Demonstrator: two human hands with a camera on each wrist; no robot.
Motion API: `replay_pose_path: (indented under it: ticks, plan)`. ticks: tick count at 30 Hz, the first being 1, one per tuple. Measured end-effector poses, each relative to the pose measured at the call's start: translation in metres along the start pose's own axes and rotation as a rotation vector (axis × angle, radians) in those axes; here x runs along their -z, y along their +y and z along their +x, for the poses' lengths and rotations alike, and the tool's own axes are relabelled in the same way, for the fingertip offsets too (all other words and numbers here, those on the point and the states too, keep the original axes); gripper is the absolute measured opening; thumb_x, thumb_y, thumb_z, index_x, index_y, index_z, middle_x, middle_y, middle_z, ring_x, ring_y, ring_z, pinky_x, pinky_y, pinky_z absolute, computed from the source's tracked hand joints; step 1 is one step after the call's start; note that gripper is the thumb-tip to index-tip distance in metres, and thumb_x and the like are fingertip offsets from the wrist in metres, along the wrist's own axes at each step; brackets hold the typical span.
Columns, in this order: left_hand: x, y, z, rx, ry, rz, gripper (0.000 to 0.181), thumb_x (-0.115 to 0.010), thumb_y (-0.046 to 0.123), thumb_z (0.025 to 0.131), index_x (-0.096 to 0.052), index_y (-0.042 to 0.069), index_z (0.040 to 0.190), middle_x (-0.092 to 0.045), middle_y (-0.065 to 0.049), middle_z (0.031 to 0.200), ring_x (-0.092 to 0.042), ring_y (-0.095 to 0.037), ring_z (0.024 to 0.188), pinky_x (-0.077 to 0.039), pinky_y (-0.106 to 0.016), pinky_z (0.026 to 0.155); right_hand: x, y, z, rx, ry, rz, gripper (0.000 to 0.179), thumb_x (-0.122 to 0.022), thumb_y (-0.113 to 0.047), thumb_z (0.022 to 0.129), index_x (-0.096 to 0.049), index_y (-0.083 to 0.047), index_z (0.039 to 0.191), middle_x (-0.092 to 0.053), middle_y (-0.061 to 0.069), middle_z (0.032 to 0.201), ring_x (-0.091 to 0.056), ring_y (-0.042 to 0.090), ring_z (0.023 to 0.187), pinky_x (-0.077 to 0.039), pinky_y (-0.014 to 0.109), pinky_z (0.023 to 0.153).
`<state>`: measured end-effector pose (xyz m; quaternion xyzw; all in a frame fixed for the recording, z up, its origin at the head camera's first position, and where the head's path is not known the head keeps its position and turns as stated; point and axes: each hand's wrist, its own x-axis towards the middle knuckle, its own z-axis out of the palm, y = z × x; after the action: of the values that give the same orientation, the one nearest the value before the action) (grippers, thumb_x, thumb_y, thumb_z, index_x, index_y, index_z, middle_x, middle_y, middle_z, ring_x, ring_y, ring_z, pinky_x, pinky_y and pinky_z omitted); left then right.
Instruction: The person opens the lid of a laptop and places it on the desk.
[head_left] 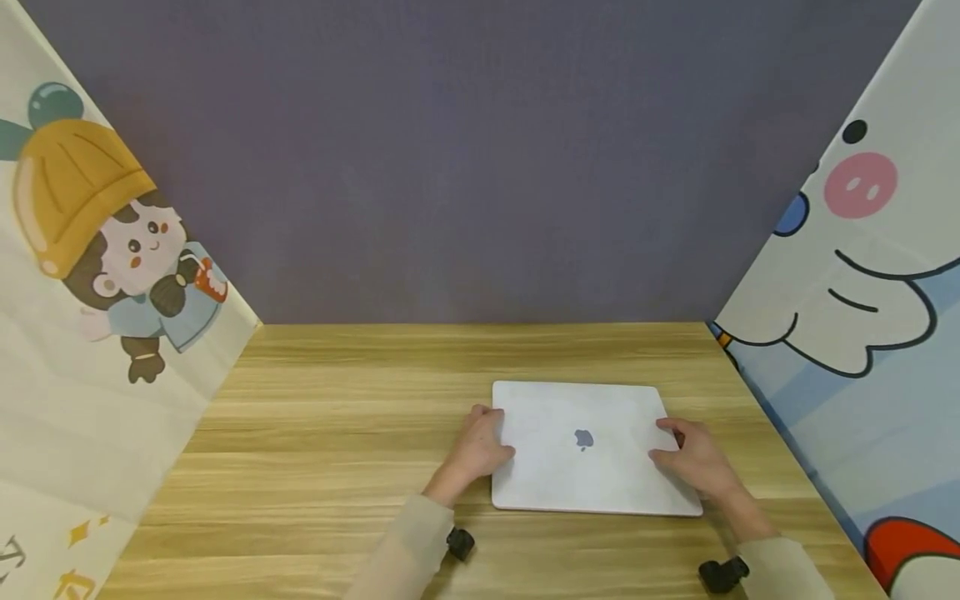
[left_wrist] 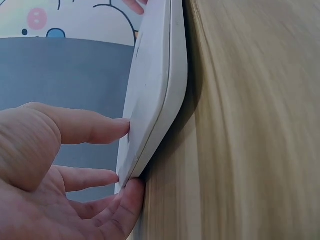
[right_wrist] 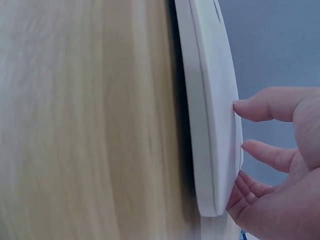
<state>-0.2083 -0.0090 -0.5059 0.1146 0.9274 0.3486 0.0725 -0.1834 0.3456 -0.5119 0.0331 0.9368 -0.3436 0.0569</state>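
Note:
A closed silver laptop (head_left: 581, 479) with a dark apple logo on its lid lies toward the right of the wooden table, logo side up. My left hand (head_left: 477, 443) grips its left side, the thumb on the lid and the other fingers at the edge. On the opposite side, my right hand (head_left: 693, 457) holds the right edge in the same way, thumb over the lid. The left wrist view shows the laptop's thin side (left_wrist: 172, 75) with a dark shadow along the tabletop. Fingers of the right hand (right_wrist: 280, 150) meet the lid and its far edge in the right wrist view.
The wooden tabletop (head_left: 337, 417) stretches out left of the laptop. A dark grey panel (head_left: 480, 167) stands along the back. Cartoon-printed sheets flank the table on the left (head_left: 90, 417) and right (head_left: 900, 400). Small black devices (head_left: 461, 543) sit at both wrists.

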Motion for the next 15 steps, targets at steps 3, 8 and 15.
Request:
replay_pose_path:
  ticks: [3, 8, 15]
  plan:
    - [0.003, -0.003, -0.001, 0.014, -0.004, -0.02, 0.065, -0.078, 0.01, 0.081, -0.055, -0.009, 0.138, -0.051, -0.027, 0.135, -0.052, -0.041, 0.123, -0.048, -0.051, 0.103, -0.003, -0.004, 0.001, -0.015, -0.009, 0.017, 0.064, -0.075, -0.015, 0.088, -0.048, 0.016, 0.138, -0.041, 0.043, 0.141, -0.049, 0.05, 0.119, -0.047, 0.064, 0.099]
    - [0.009, -0.008, -0.003, 0.036, 0.01, -0.05, 0.065, -0.078, 0.01, 0.083, -0.053, -0.009, 0.14, -0.049, -0.028, 0.136, -0.051, -0.042, 0.124, -0.049, -0.053, 0.103, -0.008, -0.008, 0.002, 0.002, -0.001, 0.028, 0.064, -0.075, -0.016, 0.088, -0.049, 0.015, 0.137, -0.044, 0.039, 0.134, -0.049, 0.045, 0.112, -0.049, 0.059, 0.093]
    - [0.015, -0.016, -0.006, 0.058, 0.024, -0.052, 0.064, -0.078, 0.009, 0.083, -0.053, -0.009, 0.139, -0.05, -0.027, 0.135, -0.051, -0.043, 0.124, -0.047, -0.054, 0.103, -0.018, -0.013, 0.005, 0.046, 0.01, 0.033, 0.062, -0.077, -0.014, 0.086, -0.052, 0.016, 0.134, -0.049, 0.037, 0.132, -0.051, 0.043, 0.111, -0.05, 0.057, 0.093]
